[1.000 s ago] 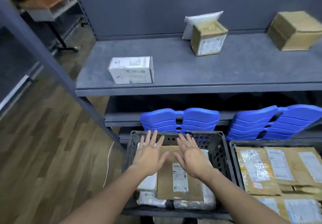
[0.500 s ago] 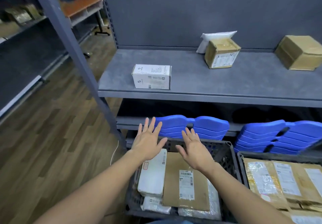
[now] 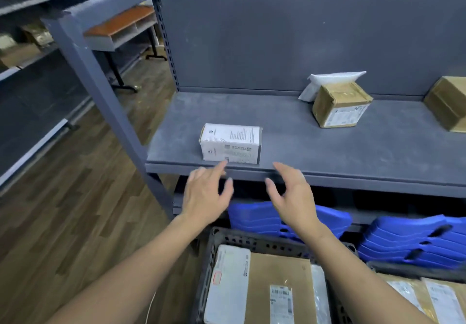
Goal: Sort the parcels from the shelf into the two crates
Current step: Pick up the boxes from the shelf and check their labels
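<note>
white box (image 3: 230, 144) lies on its long side on the shelf (image 3: 327, 152), right at the front lip, printed face toward camera. Nothing grips it

All positions below are relative to white box:
- left hand (image 3: 204, 195): just below and in front, fingers loosely spread, empty. Index tip overlaps the box's bottom front edge in view, can't tell if it touches
- right hand (image 3: 292, 192): below and right, in front of the shelf lip, fingers half curled and apart, thumb out, empty. Palms face each other with a gap between
- brown box (image 3: 340, 104): behind and right, well apart, same shelf, one corner turned toward camera, label on its front face
- white bag (image 3: 327, 81): behind and right, just behind brown box, against the back panel
- tan box (image 3: 448, 101): far right, cut by the frame edge
- left crate (image 3: 252, 241): below, nearer camera. Holds a white parcel (image 3: 227, 286) and, touching it on the right, a flat brown parcel (image 3: 277, 286) with a barcode label
- right crate (image 3: 403, 269): below and far right, labelled brown parcels inside, mostly cut off
- blue stacks (image 3: 416, 238): two, below and right, behind the crates
- post (image 3: 100, 96): left
- desk (image 3: 121, 28): far behind and left, on wood floor (image 3: 63, 210)
</note>
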A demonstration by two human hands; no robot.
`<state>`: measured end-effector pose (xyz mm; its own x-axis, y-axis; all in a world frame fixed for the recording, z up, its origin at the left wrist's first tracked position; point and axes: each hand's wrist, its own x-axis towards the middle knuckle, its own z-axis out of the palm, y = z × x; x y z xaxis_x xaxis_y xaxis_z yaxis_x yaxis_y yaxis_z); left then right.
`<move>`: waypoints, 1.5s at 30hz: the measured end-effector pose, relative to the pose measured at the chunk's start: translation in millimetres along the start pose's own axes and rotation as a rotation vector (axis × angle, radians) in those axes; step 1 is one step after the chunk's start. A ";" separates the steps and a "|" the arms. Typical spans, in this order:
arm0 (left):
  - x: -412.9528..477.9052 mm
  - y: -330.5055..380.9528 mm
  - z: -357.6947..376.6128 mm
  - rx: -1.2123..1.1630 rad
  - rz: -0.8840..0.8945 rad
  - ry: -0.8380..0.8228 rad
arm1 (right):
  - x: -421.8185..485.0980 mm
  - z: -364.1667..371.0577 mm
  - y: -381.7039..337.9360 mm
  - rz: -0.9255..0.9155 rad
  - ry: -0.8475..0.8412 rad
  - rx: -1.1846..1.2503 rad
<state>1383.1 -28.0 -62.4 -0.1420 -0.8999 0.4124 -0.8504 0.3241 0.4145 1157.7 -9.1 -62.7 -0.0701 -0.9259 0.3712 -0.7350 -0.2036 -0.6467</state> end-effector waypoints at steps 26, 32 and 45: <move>73.7 24.2 -62.0 -1.256 -0.441 -0.235 | 47.1 -51.4 -36.6 0.540 -0.198 0.905; 38.6 70.2 -43.9 -1.292 -0.509 -0.142 | 0.0 -32.1 -62.9 0.653 -0.048 1.059; 38.7 40.2 -104.1 -1.061 -0.285 -0.468 | -12.9 -93.2 -47.9 0.369 -0.183 0.918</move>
<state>1396.1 -19.3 54.7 -0.3740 -0.9262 -0.0476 -0.0691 -0.0233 0.9973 1130.9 42.2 25.5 -0.0273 -0.9995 -0.0147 0.1211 0.0113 -0.9926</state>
